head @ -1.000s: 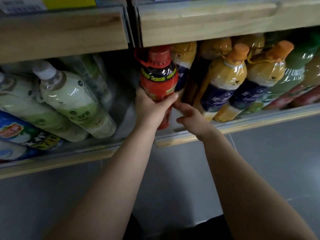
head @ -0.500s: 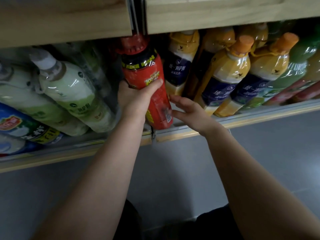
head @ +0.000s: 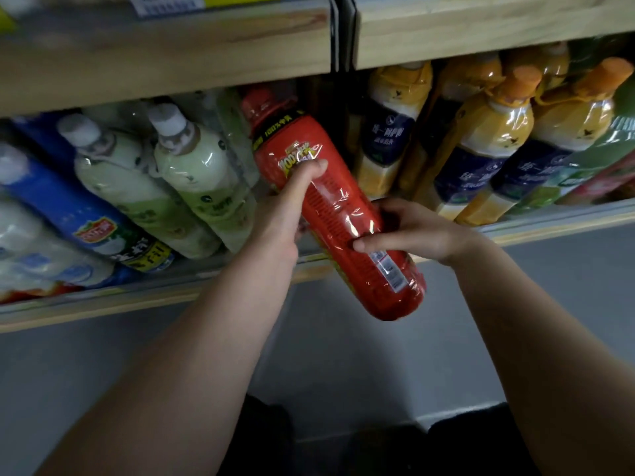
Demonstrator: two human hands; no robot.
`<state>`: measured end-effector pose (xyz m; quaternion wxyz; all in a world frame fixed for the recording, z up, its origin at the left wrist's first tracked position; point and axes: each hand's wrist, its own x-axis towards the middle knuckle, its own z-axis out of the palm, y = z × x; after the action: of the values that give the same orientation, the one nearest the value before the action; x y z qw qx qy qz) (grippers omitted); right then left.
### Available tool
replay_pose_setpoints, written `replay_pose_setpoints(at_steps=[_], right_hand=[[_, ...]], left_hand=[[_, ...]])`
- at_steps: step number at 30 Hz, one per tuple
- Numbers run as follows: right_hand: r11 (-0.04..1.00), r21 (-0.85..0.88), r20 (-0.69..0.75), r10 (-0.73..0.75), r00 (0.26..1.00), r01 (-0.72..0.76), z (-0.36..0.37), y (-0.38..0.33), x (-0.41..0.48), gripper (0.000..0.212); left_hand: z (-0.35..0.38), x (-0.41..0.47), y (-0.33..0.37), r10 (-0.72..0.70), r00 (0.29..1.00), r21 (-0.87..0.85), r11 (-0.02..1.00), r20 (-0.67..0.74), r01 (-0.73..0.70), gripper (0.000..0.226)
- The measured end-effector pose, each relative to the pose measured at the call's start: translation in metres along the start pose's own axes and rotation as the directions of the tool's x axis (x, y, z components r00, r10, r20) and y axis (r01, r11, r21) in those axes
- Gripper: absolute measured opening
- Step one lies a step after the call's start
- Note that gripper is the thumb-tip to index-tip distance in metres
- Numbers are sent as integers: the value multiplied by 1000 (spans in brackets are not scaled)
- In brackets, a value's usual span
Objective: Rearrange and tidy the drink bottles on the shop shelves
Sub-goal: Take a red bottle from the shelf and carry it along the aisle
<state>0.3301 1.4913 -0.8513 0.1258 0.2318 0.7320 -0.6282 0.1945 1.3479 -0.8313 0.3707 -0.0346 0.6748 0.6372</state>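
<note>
Red juice bottle [head: 338, 218] was held in both hands, tilted, red cap up-left under the upper shelf board [head: 165, 53], base hanging out past the front lip of the lower shelf [head: 549, 225] over the grey floor. Left hand [head: 281, 221] gripped its upper body, thumb laid across the label, fingers hidden behind. Right hand [head: 415, 231] wrapped the lower body near the barcode, fingers curled round it. Hands were apart, one on each side of the bottle. It sat in the gap between the pale green bottles [head: 202, 187] on the left and the yellow orange-capped bottles [head: 481, 142] on the right, touching neither as far as the dim view shows. A blue-labelled bottle [head: 86, 218] and more white-capped ones leaned in a loose row further left; green and reddish bottles were mixed in at far right, blurred. Judgement: task partway at best. The red bottle had no slot yet and was half off the shelf, the left row leaned unevenly, and the right end looked unsorted. Left to do: seat or move the red one, then straighten both rows
</note>
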Motion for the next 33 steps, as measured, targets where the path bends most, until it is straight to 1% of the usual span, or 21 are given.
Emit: replay_pose_setpoints(at_steps=[1, 3, 6, 8, 9, 11, 13, 15, 18, 21, 23, 25, 26, 28, 30, 33], right_hand=[[999, 5, -19, 32, 999, -32, 2, 2, -8, 75], [996, 58, -75, 78, 994, -74, 9, 7, -28, 72], [975, 148, -200, 192, 961, -164, 30, 7, -69, 71], [955, 189, -241, 271, 932, -229, 49, 3, -102, 66], [940, 220, -238, 312, 920, -262, 60, 1, -120, 62], [902, 262, -182, 395, 901, -342, 79, -14, -155, 59], [880, 250, -122, 443, 888, -404, 92, -43, -191, 56], [873, 246, -109, 457, 883, -422, 103, -80, -228, 48], [886, 222, -139, 443, 886, -408, 118, -146, -277, 52], [924, 158, -168, 373, 913, -348, 138, -203, -319, 57], [950, 93, -204, 312, 928, -299, 154, -237, -344, 62], [968, 36, -213, 250, 945, -248, 175, -267, -370, 72], [977, 24, -199, 211, 957, -211, 187, -281, -384, 74], [992, 21, -161, 126, 979, -125, 213, -306, -412, 69], [995, -18, -122, 90, 988, -93, 242, -334, -442, 67], [996, -50, -66, 66, 996, -70, 281, -371, -474, 68]], left_hand=[[2, -3, -4, -43, 999, 19, 999, 28, 43, 63], [6, -13, -11, -124, 991, 61, 991, 58, 120, 61], [8, -41, -21, -231, 969, 41, 973, 84, 229, 56], [6, -69, -27, -307, 949, 57, 951, 75, 303, 64], [3, -85, -29, -353, 933, 69, 935, 68, 348, 71], [-8, -121, -25, -443, 896, 94, 894, 39, 438, 82], [-20, -158, -9, -490, 871, 145, 864, 16, 483, 87], [-31, -198, 19, -504, 863, 165, 854, 24, 494, 87], [-49, -255, 69, -459, 887, 150, 882, 56, 447, 76], [-71, -315, 119, -406, 910, 135, 910, 89, 393, 78], [-89, -355, 146, -346, 932, 79, 937, 105, 340, 78], [-111, -398, 167, -270, 957, 11, 963, 105, 270, 73], [-124, -422, 176, -225, 970, -24, 973, 96, 228, 70], [-152, -473, 190, -123, 989, -98, 987, 76, 130, 68], [-184, -524, 202, -30, 997, -117, 992, 66, 38, 68], [-231, -584, 219, 53, 998, -113, 992, 23, -50, 60]])
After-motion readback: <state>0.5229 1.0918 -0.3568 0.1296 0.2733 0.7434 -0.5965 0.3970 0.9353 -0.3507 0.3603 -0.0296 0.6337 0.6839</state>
